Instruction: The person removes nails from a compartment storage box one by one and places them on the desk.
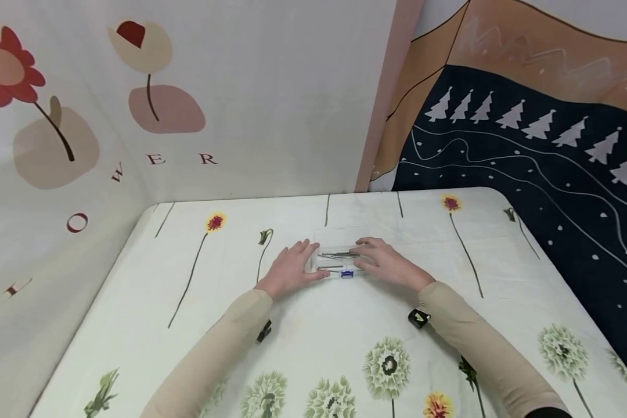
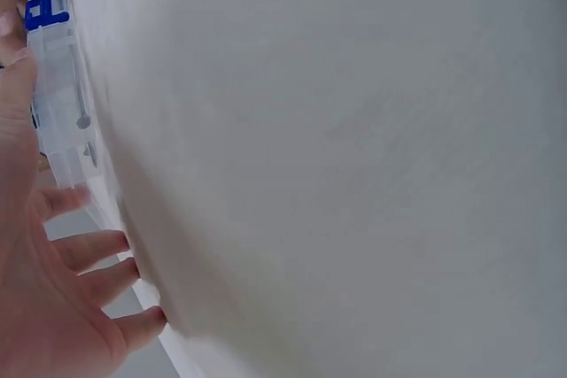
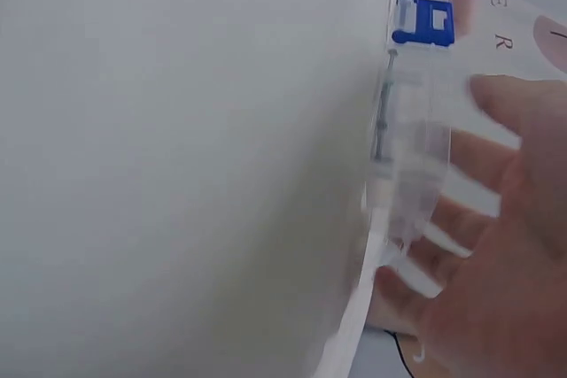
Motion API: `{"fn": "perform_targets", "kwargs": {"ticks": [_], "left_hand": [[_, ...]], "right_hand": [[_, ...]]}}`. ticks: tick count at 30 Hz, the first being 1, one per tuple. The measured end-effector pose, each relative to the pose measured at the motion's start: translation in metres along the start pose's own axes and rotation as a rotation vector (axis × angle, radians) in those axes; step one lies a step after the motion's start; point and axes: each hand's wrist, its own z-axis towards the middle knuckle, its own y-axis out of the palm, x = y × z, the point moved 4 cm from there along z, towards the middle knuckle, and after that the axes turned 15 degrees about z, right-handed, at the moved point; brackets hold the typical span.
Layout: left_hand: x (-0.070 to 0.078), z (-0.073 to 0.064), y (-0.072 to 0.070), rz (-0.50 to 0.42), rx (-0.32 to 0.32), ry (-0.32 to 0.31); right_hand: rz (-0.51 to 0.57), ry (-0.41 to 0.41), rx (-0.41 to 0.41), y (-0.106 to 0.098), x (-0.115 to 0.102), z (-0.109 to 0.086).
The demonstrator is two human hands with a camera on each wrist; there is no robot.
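Note:
A small clear plastic case (image 1: 334, 262) with a blue latch (image 1: 347, 274) on its front lies on the table between both hands. Several thin metal pieces (image 1: 337, 255), perhaps nails or screws, show inside. At the case's left end is my left hand (image 1: 292, 268); its thumb lies along the front and its fingers spread round the far corner. In the left wrist view one finger touches the end of the case (image 2: 58, 86). My right hand (image 1: 389, 264) spans the right end with spread fingers. Blur in the right wrist view hides whether that thumb touches the case (image 3: 421, 112).
A white cloth (image 1: 313, 325) printed with flowers covers the table. Behind it hangs a pale curtain (image 1: 292, 104) with flower shapes and letters. A dark cloth (image 1: 501, 145) with trees hangs at the right. Dark devices sit on both wrists.

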Motion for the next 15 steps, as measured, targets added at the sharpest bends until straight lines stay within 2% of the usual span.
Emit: {"fn": "perform_targets", "kwargs": {"ticks": [4, 10, 15], "left_hand": [[0.0002, -0.0005, 0.0007, 0.001, 0.005, 0.003], [-0.0007, -0.0009, 0.0014, 0.003, 0.022, 0.004], [-0.0015, -0.0004, 0.0017, 0.015, 0.023, 0.007]], "right_hand": [[-0.007, 0.026, -0.017, 0.0033, -0.0012, 0.0032], [0.083, 0.057, 0.033, 0.0037, -0.0042, 0.0059], [0.086, 0.07, 0.058, 0.0044, -0.0038, 0.0083]]}}
